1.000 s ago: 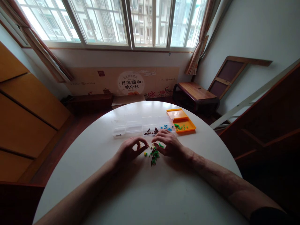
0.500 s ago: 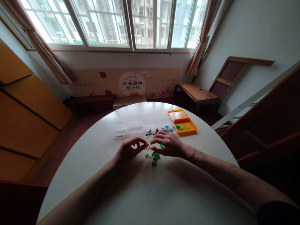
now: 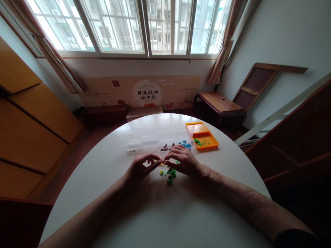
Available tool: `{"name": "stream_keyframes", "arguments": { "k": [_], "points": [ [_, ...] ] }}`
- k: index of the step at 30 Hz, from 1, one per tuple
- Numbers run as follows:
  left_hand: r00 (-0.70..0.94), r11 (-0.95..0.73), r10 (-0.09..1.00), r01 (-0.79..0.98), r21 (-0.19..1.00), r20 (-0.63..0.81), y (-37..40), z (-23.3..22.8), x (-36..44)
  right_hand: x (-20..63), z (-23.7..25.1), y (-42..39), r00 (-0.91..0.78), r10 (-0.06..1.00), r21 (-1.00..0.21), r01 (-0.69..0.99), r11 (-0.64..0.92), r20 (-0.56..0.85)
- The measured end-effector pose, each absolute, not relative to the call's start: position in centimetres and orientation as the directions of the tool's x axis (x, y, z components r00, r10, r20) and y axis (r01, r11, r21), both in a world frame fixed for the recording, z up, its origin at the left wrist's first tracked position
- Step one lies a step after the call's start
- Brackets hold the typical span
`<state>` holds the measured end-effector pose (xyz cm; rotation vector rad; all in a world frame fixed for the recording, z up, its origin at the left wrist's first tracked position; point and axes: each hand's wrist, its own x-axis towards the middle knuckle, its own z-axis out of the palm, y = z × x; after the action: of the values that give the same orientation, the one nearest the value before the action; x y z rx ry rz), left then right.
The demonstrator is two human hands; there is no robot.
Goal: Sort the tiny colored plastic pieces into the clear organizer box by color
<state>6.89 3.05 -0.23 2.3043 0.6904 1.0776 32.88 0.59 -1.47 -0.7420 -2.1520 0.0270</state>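
The left hand [image 3: 138, 167] and right hand [image 3: 184, 160] meet fingertip to fingertip, fingers pinched on a tiny yellow piece [image 3: 160, 161] just above the loose pile of small bricks [image 3: 170, 174] on the table [image 3: 165, 213].

Small loose pile of tiny plastic bricks [image 3: 170, 174] on the white table right in front of me: mostly green, a few yellow and dark ones mixed in, scattered flat, some touching. One tiny yellow piece [image 3: 160, 161] sits between my fingertips, just above the pile; too small to tell its shape. My left hand [image 3: 139, 167] and right hand [image 3: 182, 160] meet at it, fingers pinched, both resting low over the tabletop.
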Motion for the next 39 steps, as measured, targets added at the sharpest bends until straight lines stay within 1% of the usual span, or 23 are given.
{"name": "stream_keyframes", "arguments": {
  "k": [3,5,7,10,13,15,16,18,20,21,23,31,34,39],
  "points": [
    [0.566,-0.773,0.608,0.265,0.576,0.556,2.9,-0.2,6.8,33.7,-1.3,0.8,-0.337,0.608,-0.342,0.59,0.731,0.719],
    [0.607,-0.808,0.568,0.28,0.519,0.557,2.9,-0.3,6.8,34.3,-1.3,1.1,-0.224,0.652,-0.387,0.651,0.653,0.724],
    [0.656,-0.838,0.526,0.292,0.46,0.541,2.8,-0.3,6.8,34.8,-1.4,1.3,-0.148,0.685,-0.413,0.701,0.582,0.714],
    [0.711,-0.879,0.464,0.295,0.375,0.528,2.7,-0.3,6.9,35.2,-1.7,1.6,-0.107,0.726,-0.419,0.756,0.502,0.679],
    [0.748,-0.908,0.41,0.279,0.314,0.522,2.7,-0.4,6.9,35.3,-1.9,1.7,-0.103,0.743,-0.421,0.768,0.482,0.661],
    [0.771,-0.915,0.393,0.272,0.298,0.502,2.7,-0.4,6.9,35.2,-1.8,1.6,-0.139,0.737,-0.43,0.735,0.524,0.661],
    [0.781,-0.915,0.39,0.272,0.297,0.488,2.7,-0.4,6.9,35.2,-1.6,1.4,-0.185,0.729,-0.426,0.707,0.564,0.659],
    [0.791,-0.913,0.392,0.273,0.303,0.469,2.7,-0.4,6.8,35.2,-1.0,1.0,-0.332,0.692,-0.391,0.635,0.666,0.64],
    [0.791,-0.912,0.393,0.271,0.308,0.469,2.7,-0.4,6.8,35.2,-0.4,0.4,-0.497,0.631,-0.342,0.554,0.759,0.595],
    [0.79,-0.912,0.393,0.269,0.309,0.471,2.7,-0.4,6.8,35.2,-0.1,0.1,-0.559,0.603,-0.327,0.519,0.79,0.569],
    [0.788,-0.912,0.393,0.266,0.312,0.475,2.7,-0.3,6.9,35.1,0.4,-0.3,-0.623,0.576,-0.326,0.477,0.816,0.53],
    [0.777,-0.909,0.401,0.273,0.314,0.485,2.5,0.1,7.1,35.1,0.9,-0.9,-0.649,0.601,-0.392,0.458,0.798,0.466],
    [0.773,-0.903,0.415,0.285,0.322,0.48,2.5,0.0,7.1,35.0,0.9,-0.9,-0.656,0.61,-0.387,0.474,0.791,0.444],
    [0.782,-0.906,0.407,0.279,0.319,0.472,2.6,-0.3,6.9,34.7,0.9,-0.9,-0.646,0.625,-0.364,0.508,0.781,0.439]
  ]
}}
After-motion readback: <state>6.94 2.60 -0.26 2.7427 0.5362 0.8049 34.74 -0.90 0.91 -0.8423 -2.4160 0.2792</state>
